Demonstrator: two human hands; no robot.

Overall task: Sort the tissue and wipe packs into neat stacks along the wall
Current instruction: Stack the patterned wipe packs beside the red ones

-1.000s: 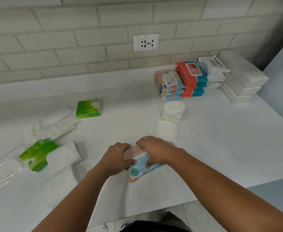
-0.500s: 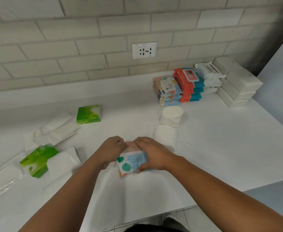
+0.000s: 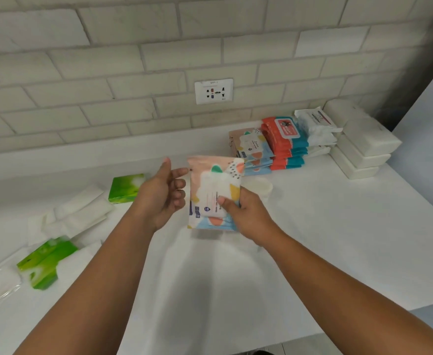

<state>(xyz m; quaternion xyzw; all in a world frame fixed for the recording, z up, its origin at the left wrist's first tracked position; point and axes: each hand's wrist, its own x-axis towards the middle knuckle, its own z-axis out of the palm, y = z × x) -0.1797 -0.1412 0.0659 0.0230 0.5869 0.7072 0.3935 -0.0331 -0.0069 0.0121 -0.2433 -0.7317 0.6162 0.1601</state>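
The right hand grips a pastel-patterned soft wipe pack upright above the white counter, thumb across its front. The left hand hovers just beside the pack's left edge, fingers spread and loose, holding nothing. Farther back, matching pastel packs sit stacked by the brick wall, beside a red-and-teal pack stack.

Stacked packs line the wall at right; loose tissue packs lie left on the counter.
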